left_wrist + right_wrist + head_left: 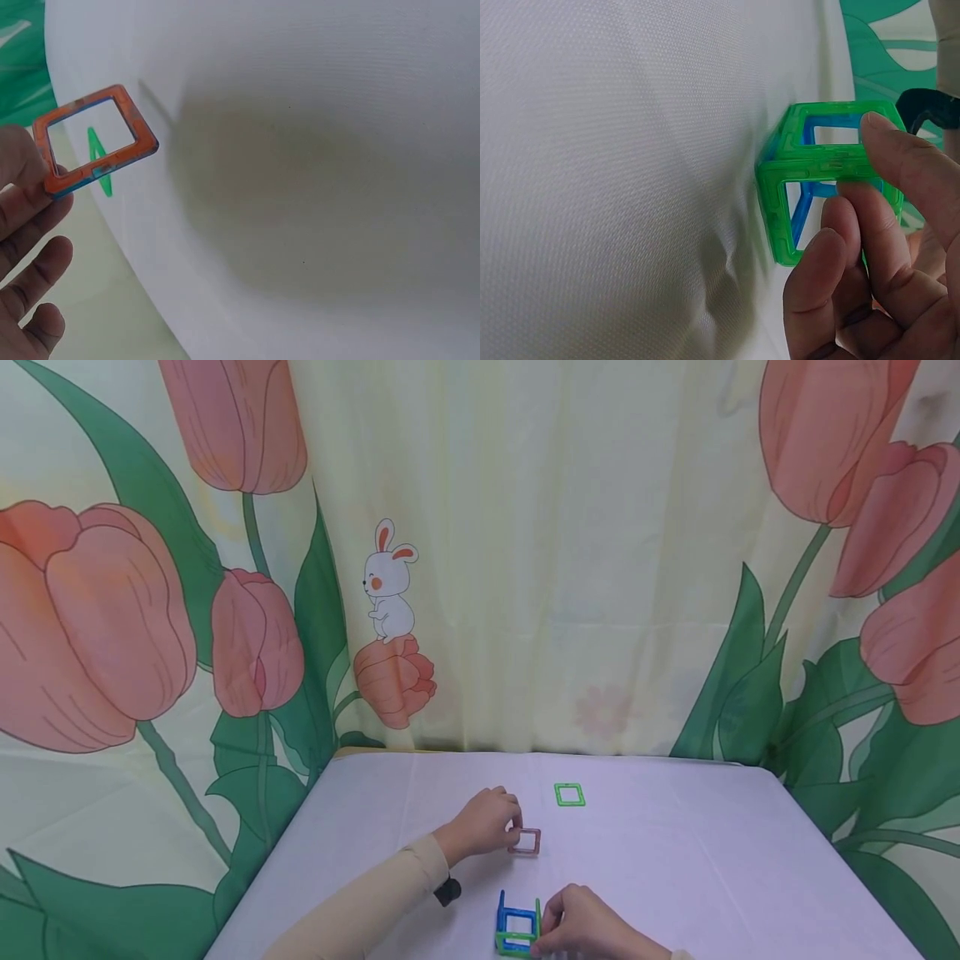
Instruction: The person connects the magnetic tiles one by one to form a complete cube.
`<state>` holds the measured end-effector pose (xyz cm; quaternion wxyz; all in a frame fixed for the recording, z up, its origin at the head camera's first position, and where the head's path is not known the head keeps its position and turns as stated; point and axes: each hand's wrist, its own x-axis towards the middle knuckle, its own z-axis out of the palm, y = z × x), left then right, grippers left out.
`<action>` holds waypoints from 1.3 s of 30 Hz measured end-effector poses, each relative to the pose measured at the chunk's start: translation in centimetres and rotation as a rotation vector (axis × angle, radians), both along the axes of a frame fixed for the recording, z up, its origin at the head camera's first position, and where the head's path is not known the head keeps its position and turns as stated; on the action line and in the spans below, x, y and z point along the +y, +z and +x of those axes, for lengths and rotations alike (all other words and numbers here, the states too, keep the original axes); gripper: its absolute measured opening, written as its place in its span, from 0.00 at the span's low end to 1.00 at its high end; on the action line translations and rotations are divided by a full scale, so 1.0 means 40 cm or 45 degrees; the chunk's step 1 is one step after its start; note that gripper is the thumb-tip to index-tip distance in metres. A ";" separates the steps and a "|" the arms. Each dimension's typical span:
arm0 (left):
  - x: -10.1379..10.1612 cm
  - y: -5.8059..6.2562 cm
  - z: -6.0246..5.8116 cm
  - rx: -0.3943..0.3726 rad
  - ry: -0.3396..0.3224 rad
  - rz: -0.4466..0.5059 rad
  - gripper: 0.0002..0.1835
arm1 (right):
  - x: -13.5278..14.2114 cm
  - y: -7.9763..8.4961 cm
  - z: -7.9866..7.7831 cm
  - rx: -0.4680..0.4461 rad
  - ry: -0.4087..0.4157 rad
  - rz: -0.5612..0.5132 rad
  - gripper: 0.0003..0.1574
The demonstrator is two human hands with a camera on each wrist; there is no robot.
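Observation:
Between thumb and fingers my left hand (483, 822) pinches one corner of an orange-red square magnetic tile (137, 124), an open frame. In the left wrist view the tile is tilted and held off the table. Nearer the front, my right hand (588, 922) grips the green side of a box-like frame of blue and green magnetic tiles (517, 936). In the right wrist view, thumb and fingertips pinch an edge of a green tile (817, 161). Blue tiles show behind the green ones. The hand covers part of the frame's right side.
A single green square tile (570, 803) lies flat beyond my left hand, toward the back of the table. White cloth covers the table (712, 860). A curtain (540, 568) with printed tulips hangs behind the back edge. A black wrist camera (447, 892) sits below my left wrist.

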<state>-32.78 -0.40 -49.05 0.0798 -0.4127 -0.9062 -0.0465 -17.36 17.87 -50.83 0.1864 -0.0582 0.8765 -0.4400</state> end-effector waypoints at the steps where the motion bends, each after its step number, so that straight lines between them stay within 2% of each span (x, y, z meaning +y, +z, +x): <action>1: -0.001 0.000 0.001 -0.005 -0.001 0.000 0.02 | 0.000 0.000 0.000 -0.002 0.002 0.001 0.13; 13: -0.014 -0.005 0.019 -0.099 -0.002 0.029 0.03 | 0.001 0.003 -0.003 -0.012 0.008 0.018 0.13; 23: -0.019 -0.007 0.031 -0.138 0.002 0.033 0.03 | 0.001 0.001 -0.006 -0.023 0.002 0.009 0.13; 28: -0.022 0.002 0.045 -0.155 -0.029 0.034 0.03 | 0.007 -0.004 -0.008 0.005 0.022 -0.065 0.12; 34: -0.030 0.002 0.065 -0.143 -0.072 0.030 0.03 | 0.008 -0.004 -0.008 0.021 0.028 -0.063 0.12; 39: -0.038 -0.001 0.082 -0.194 -0.087 0.026 0.02 | 0.008 -0.005 -0.004 -0.017 0.012 -0.068 0.12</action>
